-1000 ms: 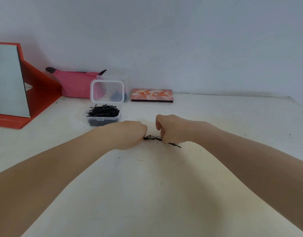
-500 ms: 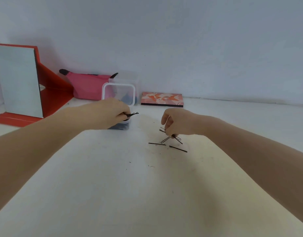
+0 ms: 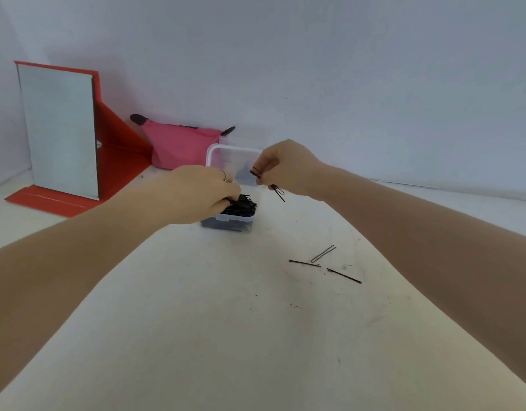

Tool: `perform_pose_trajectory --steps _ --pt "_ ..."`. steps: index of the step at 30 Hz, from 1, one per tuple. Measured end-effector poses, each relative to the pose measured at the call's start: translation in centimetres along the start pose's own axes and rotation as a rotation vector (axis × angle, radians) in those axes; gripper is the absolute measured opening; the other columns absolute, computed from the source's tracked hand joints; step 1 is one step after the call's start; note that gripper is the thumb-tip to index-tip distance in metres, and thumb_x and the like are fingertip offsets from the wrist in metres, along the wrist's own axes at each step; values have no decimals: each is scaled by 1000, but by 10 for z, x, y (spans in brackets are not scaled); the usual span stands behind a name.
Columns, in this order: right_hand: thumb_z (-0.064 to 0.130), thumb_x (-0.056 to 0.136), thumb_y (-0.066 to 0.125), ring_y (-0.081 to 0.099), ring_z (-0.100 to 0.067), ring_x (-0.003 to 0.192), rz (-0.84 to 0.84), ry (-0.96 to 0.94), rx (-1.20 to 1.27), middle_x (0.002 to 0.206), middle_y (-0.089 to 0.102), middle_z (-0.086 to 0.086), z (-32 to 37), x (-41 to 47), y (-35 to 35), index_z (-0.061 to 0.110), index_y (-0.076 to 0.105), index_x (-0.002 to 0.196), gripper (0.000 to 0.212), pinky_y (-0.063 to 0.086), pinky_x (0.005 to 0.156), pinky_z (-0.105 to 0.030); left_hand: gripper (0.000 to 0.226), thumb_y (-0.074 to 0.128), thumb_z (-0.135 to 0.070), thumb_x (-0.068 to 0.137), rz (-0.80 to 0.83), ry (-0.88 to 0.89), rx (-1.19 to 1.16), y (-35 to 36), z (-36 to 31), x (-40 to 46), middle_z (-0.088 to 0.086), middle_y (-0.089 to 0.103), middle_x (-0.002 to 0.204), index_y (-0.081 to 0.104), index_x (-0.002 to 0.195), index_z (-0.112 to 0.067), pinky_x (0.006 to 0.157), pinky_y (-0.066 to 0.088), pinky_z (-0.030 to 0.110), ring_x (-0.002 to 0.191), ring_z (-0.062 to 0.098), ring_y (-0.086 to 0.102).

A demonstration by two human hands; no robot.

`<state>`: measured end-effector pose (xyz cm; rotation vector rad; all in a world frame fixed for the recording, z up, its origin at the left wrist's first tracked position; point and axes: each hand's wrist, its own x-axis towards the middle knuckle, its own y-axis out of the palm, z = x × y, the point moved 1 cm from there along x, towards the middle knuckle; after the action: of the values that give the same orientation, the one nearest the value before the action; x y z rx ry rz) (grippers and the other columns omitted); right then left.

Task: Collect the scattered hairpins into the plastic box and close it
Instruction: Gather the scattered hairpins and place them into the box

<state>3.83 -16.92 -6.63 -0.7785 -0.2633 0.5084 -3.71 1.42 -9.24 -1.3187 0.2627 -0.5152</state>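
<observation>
A small clear plastic box (image 3: 237, 223) stands at the middle of the white table, heaped with black hairpins (image 3: 242, 205), its lid (image 3: 226, 152) raised behind it. My left hand (image 3: 201, 194) rests over the box's left side, fingers down on the heap of pins. My right hand (image 3: 281, 167) hovers just right of and above the box, pinching a few black hairpins (image 3: 278, 191) that hang down from the fingers. Three loose hairpins (image 3: 324, 261) lie on the table to the right, in front of my right forearm.
A standing mirror in a red frame (image 3: 58, 134) is at the back left. A pink pouch (image 3: 178, 146) lies against the wall behind the box. The wall (image 3: 344, 84) closes the far side of the table.
My left hand has gone from the table centre to the box and lowered onto the pins. My right hand has lifted a few pins off the table and carried them up toward the box.
</observation>
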Motion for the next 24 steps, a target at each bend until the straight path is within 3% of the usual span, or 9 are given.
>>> perform_pose_trajectory --steps 5,9,12,14,16,20,24 --pt "1 80 65 62 -14 72 14 -84 -90 77 66 8 17 11 19 16 74 94 22 53 67 -25 13 53 -30 91 20 -48 -115 2 8 -4 -14 48 91 59 103 -32 71 50 36 88 13 55" --pt "0 81 59 68 -16 90 30 -137 -174 92 73 1 22 17 35 18 76 97 29 56 82 -29 9 60 -26 87 -77 -119 -303 5 12 -9 -13 53 90 63 94 -30 72 48 31 86 11 56" --pt "-2 82 55 67 -15 92 68 -133 -207 97 74 1 23 20 43 19 76 99 35 55 80 -24 7 62 -21 85 -118 -151 -366 12 15 -15 -10 55 87 65 89 -26 72 47 28 82 12 57" --pt "-3 83 54 65 -13 93 82 -136 -218 100 73 2 24 22 47 18 75 103 36 50 75 -16 6 63 -19 85 -172 -192 -398 15 16 -18 -10 55 86 64 86 -25 70 44 17 79 9 56" --pt "-5 83 53 65 -13 96 84 -149 -203 103 72 1 24 22 51 16 74 106 38 51 78 -18 6 65 -19 83 -245 -280 -436 18 18 -21 -10 55 85 61 82 -23 66 38 11 78 8 53" --pt "-6 85 51 62 -13 103 126 -165 -228 114 69 0 20 18 55 13 71 115 40 46 83 -17 22 70 -29 79 -314 -503 -581 33 26 -24 -6 53 87 51 89 -23 64 41 28 77 15 53" --pt "-6 83 49 59 -8 88 -12 -190 -169 105 70 1 10 13 41 14 73 105 39 43 74 -9 24 60 -37 89 -226 -544 -715 41 23 -21 -3 50 104 51 110 -29 70 45 29 83 16 57"
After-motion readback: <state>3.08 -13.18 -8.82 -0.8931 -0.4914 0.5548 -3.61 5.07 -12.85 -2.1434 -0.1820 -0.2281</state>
